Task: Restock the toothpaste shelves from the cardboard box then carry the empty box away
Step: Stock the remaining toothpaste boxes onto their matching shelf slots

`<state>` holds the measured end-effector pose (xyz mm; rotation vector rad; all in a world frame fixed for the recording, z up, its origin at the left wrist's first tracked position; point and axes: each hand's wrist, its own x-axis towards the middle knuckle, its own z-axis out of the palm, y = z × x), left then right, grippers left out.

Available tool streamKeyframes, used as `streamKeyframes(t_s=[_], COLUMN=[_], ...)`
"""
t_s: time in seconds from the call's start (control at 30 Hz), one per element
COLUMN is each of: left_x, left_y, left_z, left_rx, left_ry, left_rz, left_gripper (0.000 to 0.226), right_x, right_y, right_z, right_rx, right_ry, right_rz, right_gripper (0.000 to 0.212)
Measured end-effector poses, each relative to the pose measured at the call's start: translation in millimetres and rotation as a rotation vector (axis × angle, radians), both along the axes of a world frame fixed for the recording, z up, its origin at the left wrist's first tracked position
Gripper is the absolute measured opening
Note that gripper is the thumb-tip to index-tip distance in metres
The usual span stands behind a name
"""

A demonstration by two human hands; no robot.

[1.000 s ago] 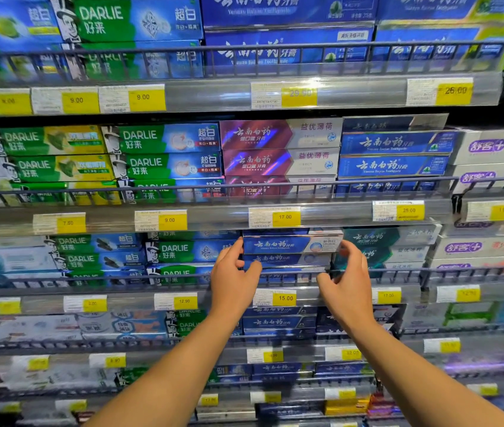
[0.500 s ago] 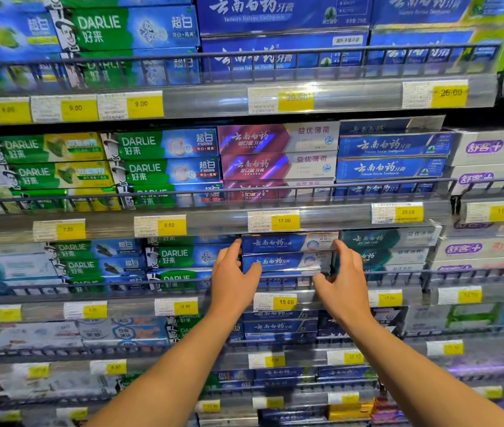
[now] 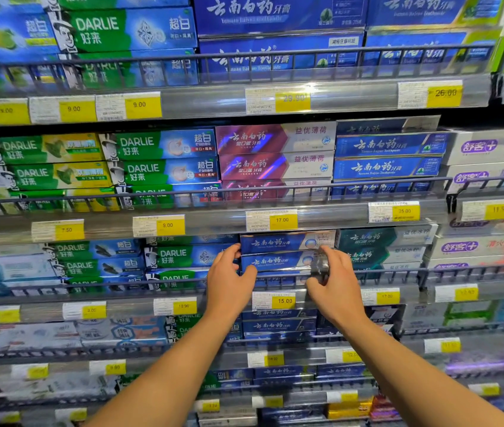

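Two stacked blue toothpaste boxes, an upper one (image 3: 278, 242) and a lower one (image 3: 275, 261), lie on the third shelf behind its wire rail (image 3: 152, 283). My left hand (image 3: 229, 282) clasps the stack's left end, fingers on the upper box and thumb by the lower one. My right hand (image 3: 333, 285) grips the right end, where a shiny flap shows between its fingers. The cardboard box is not in view.
Green Darlie boxes (image 3: 179, 255) sit tight on the left of the stack and dark green boxes (image 3: 376, 241) on the right. A 15.00 price tag (image 3: 284, 301) hangs just below my hands. Full shelves run above and below.
The upper blue box has slid back into line over the lower one. Both hands have stayed at the ends of the stack, thumbs curling in under it.
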<state>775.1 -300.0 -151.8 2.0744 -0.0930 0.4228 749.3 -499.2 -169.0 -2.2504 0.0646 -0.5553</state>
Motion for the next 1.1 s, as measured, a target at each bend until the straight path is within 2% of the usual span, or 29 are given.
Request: streamKeyframes(t_s=[0.1, 0.2, 0.33, 0.53, 0.7, 0.8, 0.93, 1.1], left_x=[-2.3, -2.4, 4.2, 7.1, 8.9, 7.1, 4.6, 7.7], left_y=[0.7, 0.5, 1.4, 3.7, 2.6, 1.5, -1.3, -6.9], left_z=[-2.9, -5.8, -7.5, -10.8, -11.3, -8.8, -9.5, -9.6], left_rx=[0.043, 0.142, 0.206, 0.218, 0.212, 0.164, 0.155, 0.072], left_ry=[-0.042, -0.043, 0.023, 0.074, 0.073, -0.014, -0.083, 0.023], left_rz=[0.039, 0.003, -0.043, -0.036, -0.014, 0.033, 0.039, 0.008], left_gripper=[0.024, 0.017, 0.028, 0.031, 0.030, 0.034, 0.061, 0.069], right_x=[-1.5, -1.2, 0.3, 2.1, 3.6, 1.8, 2.9, 6.9], right_y=[2.3, 3.2, 2.2, -1.6, -6.7, -8.9, -10.8, -8.4], right_z=[-1.4, -2.5, -2.4, -4.4, -6.5, -5.0, -4.4, -8.3], right_rx=[-0.011, -0.047, -0.063, -0.039, -0.028, -0.047, -0.139, -0.161], right_ry=[0.021, 0.047, 0.072, 0.072, 0.054, -0.023, -0.082, -0.005], right_rz=[0.042, 0.070, 0.078, 0.096, 0.094, 0.058, 0.029, 0.048], right_gripper=[0.060, 0.055, 0.053, 0.052, 0.051, 0.052, 0.069, 0.079])
